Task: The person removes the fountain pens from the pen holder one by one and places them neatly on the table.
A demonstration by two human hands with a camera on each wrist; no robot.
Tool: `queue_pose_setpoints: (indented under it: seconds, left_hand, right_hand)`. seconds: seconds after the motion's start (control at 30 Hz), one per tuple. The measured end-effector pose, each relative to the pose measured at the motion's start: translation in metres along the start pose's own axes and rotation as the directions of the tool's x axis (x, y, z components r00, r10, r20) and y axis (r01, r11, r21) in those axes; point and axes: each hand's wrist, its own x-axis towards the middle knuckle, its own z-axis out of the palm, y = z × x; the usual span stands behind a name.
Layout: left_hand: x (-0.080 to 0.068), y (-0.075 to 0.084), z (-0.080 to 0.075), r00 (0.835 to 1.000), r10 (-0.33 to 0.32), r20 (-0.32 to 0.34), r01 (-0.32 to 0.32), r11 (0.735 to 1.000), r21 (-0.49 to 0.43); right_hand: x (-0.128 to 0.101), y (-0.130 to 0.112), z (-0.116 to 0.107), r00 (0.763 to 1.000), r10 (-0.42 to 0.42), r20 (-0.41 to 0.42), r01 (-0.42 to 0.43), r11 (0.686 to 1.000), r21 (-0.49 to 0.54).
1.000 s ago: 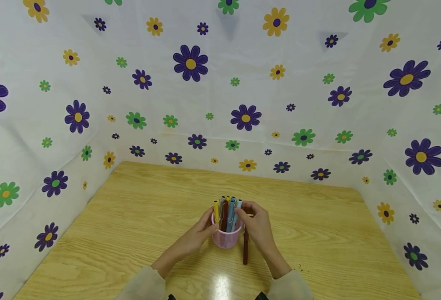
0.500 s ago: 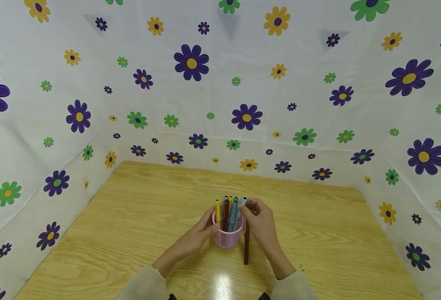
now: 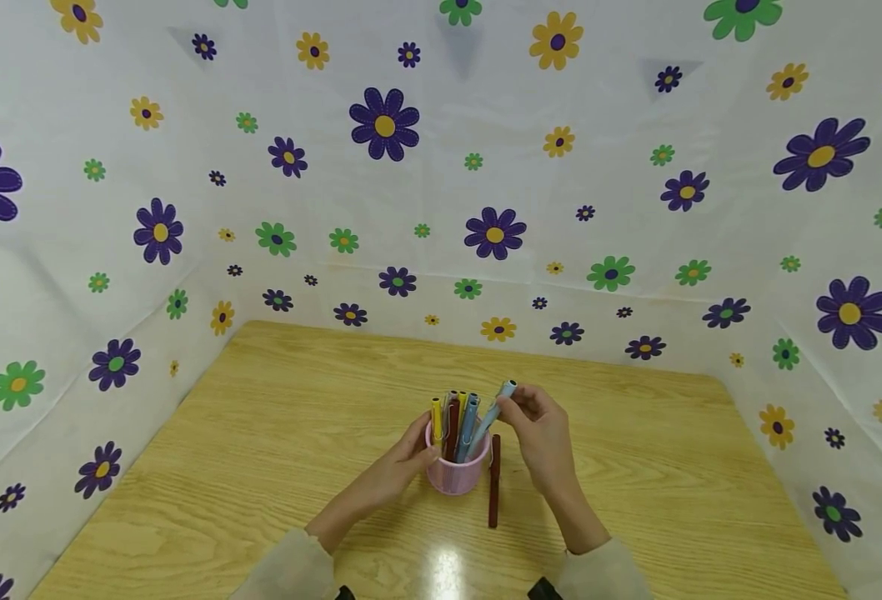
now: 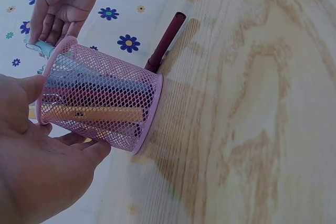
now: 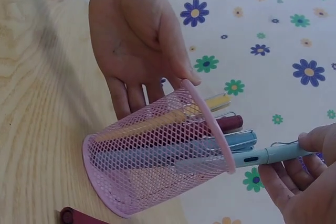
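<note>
A pink mesh pen holder (image 3: 456,480) stands on the wooden table with several pens inside, among them a yellow pen (image 3: 436,414), a dark red pen (image 5: 230,124) and a darker blue pen (image 3: 468,423). My left hand (image 3: 402,460) grips the holder from the left, thumb at the rim and fingers along the mesh wall. Between thumb and fingers, my right hand (image 3: 548,435) pinches a light blue pen (image 5: 281,153) near its capped upper end. That pen leans to the right over the rim, its lower part still inside the mesh.
Another dark red pen (image 3: 494,492) lies on the table (image 3: 321,392) just right of the holder, its clip towards it. White flower-patterned sheeting (image 3: 441,183) rises along the back and both sides of the table.
My right hand has moved up and to the right, tilting the light blue pen outward and drawing it higher out of the holder. The left hand has stayed nearly in place.
</note>
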Motion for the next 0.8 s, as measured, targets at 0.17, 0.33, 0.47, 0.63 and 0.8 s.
queue_pose_setpoints:
  seconds: [0.17, 0.33, 0.47, 0.63, 0.8]
  left_hand:
    - [0.000, -0.001, 0.000, 1.000, -0.006, -0.002, 0.006, 1.000, 0.000]
    - [0.000, -0.001, -0.001, 1.000, 0.000, 0.002, 0.000, 1.000, -0.006]
    - [0.001, 0.000, -0.001, 1.000, 0.006, 0.005, -0.006, 1.000, -0.004]
    - [0.000, 0.000, 0.000, 1.000, 0.008, 0.004, -0.008, 1.000, 0.002]
    - [0.000, 0.001, 0.000, 1.000, 0.004, 0.004, -0.004, 1.000, 0.011]
  right_hand:
    - [0.001, -0.007, -0.004, 1.000, -0.009, -0.021, 0.010, 0.999, 0.043]
    - [0.002, -0.013, -0.009, 0.999, -0.034, -0.034, 0.037, 0.995, 0.097]
    - [0.003, -0.017, -0.014, 0.997, -0.056, -0.059, 0.064, 0.989, 0.133]
    - [0.003, -0.022, -0.019, 0.990, -0.086, -0.108, 0.103, 0.980, 0.168]
    - [0.002, -0.027, -0.024, 0.988, -0.074, -0.134, 0.099, 0.976, 0.193]
